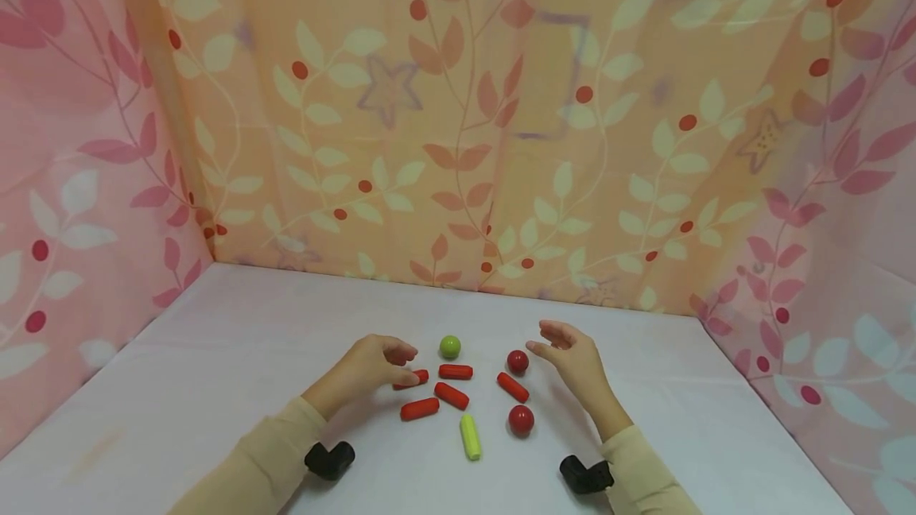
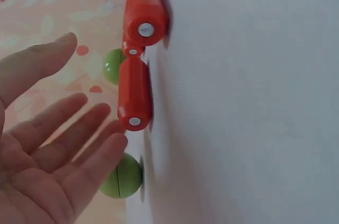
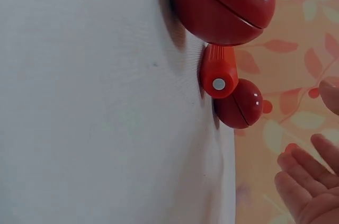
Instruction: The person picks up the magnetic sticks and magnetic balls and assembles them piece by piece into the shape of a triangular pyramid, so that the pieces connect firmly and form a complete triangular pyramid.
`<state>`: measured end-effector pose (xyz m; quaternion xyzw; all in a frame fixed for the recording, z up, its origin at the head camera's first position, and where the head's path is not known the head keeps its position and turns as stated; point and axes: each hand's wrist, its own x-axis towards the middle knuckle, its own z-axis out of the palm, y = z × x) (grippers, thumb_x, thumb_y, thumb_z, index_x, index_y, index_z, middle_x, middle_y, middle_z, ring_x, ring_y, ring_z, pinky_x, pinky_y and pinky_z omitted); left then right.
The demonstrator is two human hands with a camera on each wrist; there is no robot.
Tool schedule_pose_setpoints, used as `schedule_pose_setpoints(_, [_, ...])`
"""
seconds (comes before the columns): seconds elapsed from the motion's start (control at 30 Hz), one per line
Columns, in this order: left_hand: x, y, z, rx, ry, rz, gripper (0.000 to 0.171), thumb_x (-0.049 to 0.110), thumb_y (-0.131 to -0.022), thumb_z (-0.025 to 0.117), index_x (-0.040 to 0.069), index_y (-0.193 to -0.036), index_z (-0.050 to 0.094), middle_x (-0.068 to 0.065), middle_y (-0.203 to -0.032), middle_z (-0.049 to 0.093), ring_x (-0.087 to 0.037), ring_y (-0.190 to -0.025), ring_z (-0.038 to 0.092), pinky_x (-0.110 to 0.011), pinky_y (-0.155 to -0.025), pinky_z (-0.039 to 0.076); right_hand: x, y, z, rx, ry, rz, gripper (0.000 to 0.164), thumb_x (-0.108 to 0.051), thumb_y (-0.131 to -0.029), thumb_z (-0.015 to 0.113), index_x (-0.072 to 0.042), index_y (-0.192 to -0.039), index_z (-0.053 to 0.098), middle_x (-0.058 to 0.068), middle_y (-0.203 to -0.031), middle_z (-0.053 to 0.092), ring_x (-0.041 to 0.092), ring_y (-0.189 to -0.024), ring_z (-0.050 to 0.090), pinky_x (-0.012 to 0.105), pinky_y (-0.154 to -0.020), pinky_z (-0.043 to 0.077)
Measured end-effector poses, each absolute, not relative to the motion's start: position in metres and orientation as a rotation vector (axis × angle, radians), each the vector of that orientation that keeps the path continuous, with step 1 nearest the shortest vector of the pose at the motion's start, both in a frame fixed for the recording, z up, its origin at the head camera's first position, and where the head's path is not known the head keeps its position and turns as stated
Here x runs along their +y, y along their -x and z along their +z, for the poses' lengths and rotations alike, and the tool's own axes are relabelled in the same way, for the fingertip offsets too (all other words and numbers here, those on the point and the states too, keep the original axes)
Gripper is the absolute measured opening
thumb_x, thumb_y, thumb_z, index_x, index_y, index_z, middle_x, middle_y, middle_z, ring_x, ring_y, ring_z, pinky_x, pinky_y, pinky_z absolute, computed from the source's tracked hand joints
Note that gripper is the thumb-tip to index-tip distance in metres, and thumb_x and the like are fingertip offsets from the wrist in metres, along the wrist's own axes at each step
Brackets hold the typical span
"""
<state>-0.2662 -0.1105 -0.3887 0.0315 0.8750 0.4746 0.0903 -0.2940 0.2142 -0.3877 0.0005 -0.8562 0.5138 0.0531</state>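
On table (image 1: 250,340), six sticks (image 1: 452,396), four balls (image 1: 521,421)

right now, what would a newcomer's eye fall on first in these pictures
Probably the red sticks, scattered on the white table mostly between the left hand and the right hand. A single yellow-green stick stands out at the group's near side. Behind it all hangs a leafy cloth.

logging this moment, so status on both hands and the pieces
Left hand empty, near a red stick. Right hand empty, near a red ball. Green ball and more red sticks between them. No obstruction visible.
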Motion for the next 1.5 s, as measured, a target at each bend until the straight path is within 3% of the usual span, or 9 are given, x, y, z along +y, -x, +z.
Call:
schedule_pose_setpoints(0.2, [-0.114,0.269,-0.389,2.593,-0.072,1.357,0.043,0.025,-0.078,0.084,0.009,-0.115,0.072,-0.002,-0.107,0.071,-0.019,-0.101,0.061,-0.046,-0.095,0.049,0.211,0.299,-0.392,-2.638,0.143,1.601,0.059,-0.04,-0.088,0.074,-0.004,-0.133,0.06,0.018,-0.134,0.062,0.034,-0.126,0.057,0.053,-0.109,0.043])
schedule_pose_setpoints(0.43, [-0.115,0.269,-0.393,2.584,-0.064,1.373,0.036,0.019,-0.078,0.084,0.009,-0.111,0.074,0.0,-0.1,0.071,-0.015,-0.091,0.062,-0.034,-0.084,0.053,0.21,0.302,-0.398,-2.65,0.211,1.643,0.055,-0.039,-0.088,0.074,-0.005,-0.13,0.063,0.016,-0.132,0.064,0.033,-0.124,0.057,0.051,-0.11,0.043])
schedule_pose_setpoints(0.67, [-0.114,0.269,-0.396,2.608,-0.034,1.34,0.033,0.014,-0.076,0.084,0.01,-0.108,0.075,0.0,-0.101,0.071,-0.017,-0.094,0.06,-0.034,-0.083,0.054,0.208,0.298,-0.396,-2.644,0.256,1.673,0.044,-0.029,-0.09,0.073,-0.003,-0.124,0.067,0.014,-0.124,0.069,0.022,-0.105,0.063,0.036,-0.095,0.054])
schedule_pose_setpoints(0.87, [-0.114,0.268,-0.397,2.622,-0.01,1.324,0.026,0.007,-0.076,0.083,0.01,-0.101,0.078,0.0,-0.099,0.072,-0.017,-0.094,0.058,-0.031,-0.08,0.054,0.21,0.299,-0.398,-2.652,0.197,1.689,0.038,-0.022,-0.089,0.074,-0.001,-0.12,0.069,0.012,-0.114,0.073,0.012,-0.091,0.065,0.028,-0.082,0.054])
schedule_pose_setpoints(1.0, [-0.113,0.268,-0.397,2.624,-0.005,1.33,0.024,0.005,-0.076,0.083,0.008,-0.099,0.078,-0.002,-0.097,0.071,-0.017,-0.091,0.058,-0.028,-0.076,0.054,0.211,0.302,-0.403,-2.665,0.184,1.721,0.038,-0.02,-0.087,0.076,0.001,-0.119,0.069,0.012,-0.112,0.074,0.012,-0.091,0.065,0.025,-0.08,0.054])
schedule_pose_setpoints(1.23, [-0.113,0.267,-0.399,2.61,0.014,1.325,0.02,0.006,-0.078,0.082,0.009,-0.097,0.079,-0.003,-0.096,0.07,-0.018,-0.091,0.057,-0.027,-0.074,0.053,0.209,0.304,-0.41,-2.687,0.142,1.73,0.039,-0.018,-0.087,0.077,0.001,-0.12,0.069,0.017,-0.119,0.071,0.019,-0.103,0.067,0.038,-0.092,0.057])
schedule_pose_setpoints(1.5, [-0.114,0.267,-0.398,2.595,0.006,1.332,0.018,0.006,-0.078,0.081,0.009,-0.096,0.079,-0.002,-0.095,0.07,-0.018,-0.091,0.057,-0.028,-0.076,0.052,0.206,0.303,-0.411,-2.689,0.125,1.726,0.038,-0.014,-0.089,0.074,0.001,-0.123,0.068,0.019,-0.125,0.068,0.026,-0.111,0.065,0.038,-0.094,0.056])
